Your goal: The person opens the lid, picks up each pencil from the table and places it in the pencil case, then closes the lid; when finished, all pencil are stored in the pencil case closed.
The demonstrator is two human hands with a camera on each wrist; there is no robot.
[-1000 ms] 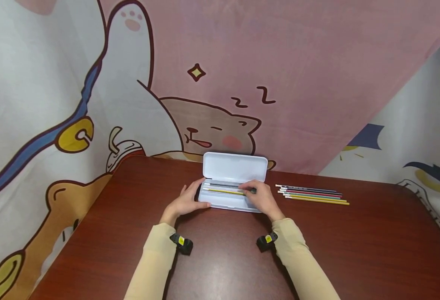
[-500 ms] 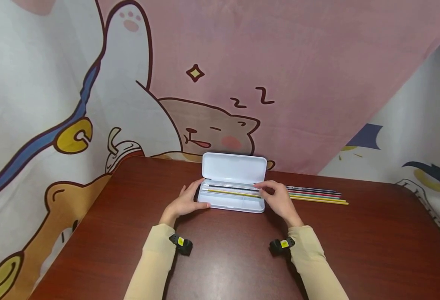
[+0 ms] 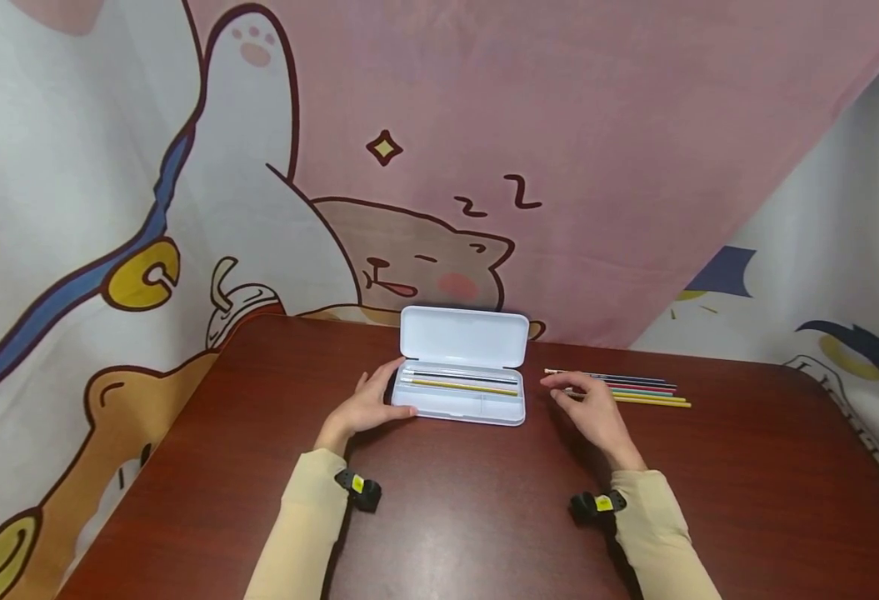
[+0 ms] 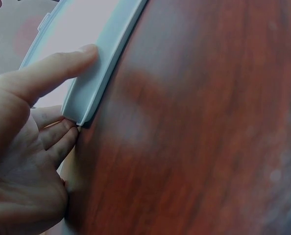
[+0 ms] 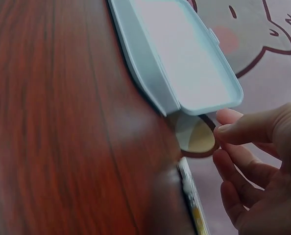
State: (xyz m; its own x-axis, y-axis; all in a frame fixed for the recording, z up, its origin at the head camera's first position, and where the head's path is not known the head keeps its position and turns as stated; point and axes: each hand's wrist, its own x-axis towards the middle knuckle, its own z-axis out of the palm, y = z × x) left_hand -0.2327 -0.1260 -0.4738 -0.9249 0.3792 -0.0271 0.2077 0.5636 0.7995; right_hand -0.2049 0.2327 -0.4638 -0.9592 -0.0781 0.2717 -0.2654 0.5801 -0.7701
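Observation:
A white pencil case (image 3: 439, 403) stands on the table with its lid (image 3: 464, 337) raised. Inside lie a yellow pencil (image 3: 461, 387) and, behind it, a dark pencil (image 3: 476, 379). My left hand (image 3: 360, 410) holds the case by its left end; in the left wrist view the thumb (image 4: 57, 71) lies over the front wall and the other fingers are at the end. My right hand (image 3: 592, 415) hovers between the case and a row of pencils (image 3: 652, 393), its fingers loosely bent with nothing between them. It partly hides those pencils' near ends.
The loose pencils, dark, red, teal and yellow, lie side by side on the brown wooden table (image 3: 454, 508), right of the case. A printed cloth (image 3: 634, 167) with cartoon animals hangs behind the table's far edge.
My right hand has let go of the yellow pencil in the case and moved right, off the case to the loose pencils. My left hand has stayed on the case.

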